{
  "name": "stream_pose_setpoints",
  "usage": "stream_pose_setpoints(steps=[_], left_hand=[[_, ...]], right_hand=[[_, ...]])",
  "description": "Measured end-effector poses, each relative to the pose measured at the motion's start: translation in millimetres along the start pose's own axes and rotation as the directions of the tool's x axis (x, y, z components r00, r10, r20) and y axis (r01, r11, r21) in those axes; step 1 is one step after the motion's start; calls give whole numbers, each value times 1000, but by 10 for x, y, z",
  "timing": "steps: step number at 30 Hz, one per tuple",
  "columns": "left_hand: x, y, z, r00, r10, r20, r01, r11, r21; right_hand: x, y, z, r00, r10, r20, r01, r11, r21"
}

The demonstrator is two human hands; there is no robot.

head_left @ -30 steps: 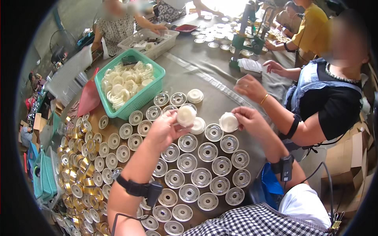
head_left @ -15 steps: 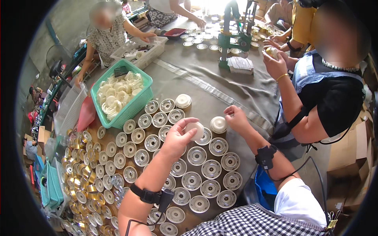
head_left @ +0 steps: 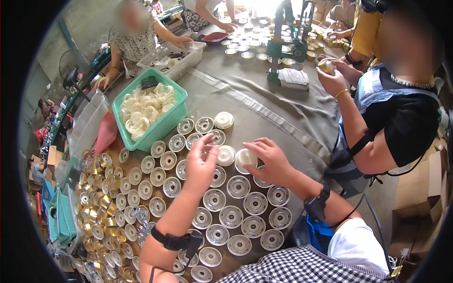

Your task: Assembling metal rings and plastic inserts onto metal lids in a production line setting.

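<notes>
Across the grey worktop [head_left: 302, 111], in the head view, we saw a pale strip [head_left: 259, 112] slant from 11 o'clock down toward 3. Strong light came in at 12 o'clock, and a green press [head_left: 281, 49] stood toward 1 o'clock with a stack of papers [head_left: 293, 78] beside it. Our left hand [head_left: 201, 166] was just off the middle toward 8 o'clock, its grip loose, fingers parted and curled, with nothing we could make out in it. Near it, at the centre, sat a white cap [head_left: 225, 155]. Our right hand [head_left: 271, 162], toward 4 o'clock, had its grip narrowed around a second cap [head_left: 243, 159], just beside the first. We had a third cap [head_left: 223, 120] at 12 o'clock. White discs [head_left: 255, 203] with silvery centres lay in rows from 5 o'clock round through 6 toward 10, and gold rings [head_left: 106, 203] were heaped at 8. At 10 o'clock a green basket [head_left: 165, 127] held cream-coloured parts [head_left: 146, 111]. Near 3 o'clock, a co-worker [head_left: 382, 113] beside us held a small gold-and-white piece [head_left: 329, 68].
</notes>
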State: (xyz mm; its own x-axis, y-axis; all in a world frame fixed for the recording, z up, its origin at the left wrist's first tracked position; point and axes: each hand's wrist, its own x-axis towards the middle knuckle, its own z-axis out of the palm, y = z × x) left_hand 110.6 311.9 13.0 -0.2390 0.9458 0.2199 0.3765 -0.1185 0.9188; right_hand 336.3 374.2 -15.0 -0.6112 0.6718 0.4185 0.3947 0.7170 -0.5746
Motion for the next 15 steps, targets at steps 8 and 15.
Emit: stream_pose_setpoints(steps=[8, 15], left_hand=[[-5, -200, -529, 998, -1, -61, 19, 953, 302], [153, -144, -167, 876, 162, 454, -470, 499, 728]], right_hand=[[-46, 89, 113, 998, -3, 65, 19, 968, -249], [135, 725, 22, 983, 137, 120, -118, 981, -155]])
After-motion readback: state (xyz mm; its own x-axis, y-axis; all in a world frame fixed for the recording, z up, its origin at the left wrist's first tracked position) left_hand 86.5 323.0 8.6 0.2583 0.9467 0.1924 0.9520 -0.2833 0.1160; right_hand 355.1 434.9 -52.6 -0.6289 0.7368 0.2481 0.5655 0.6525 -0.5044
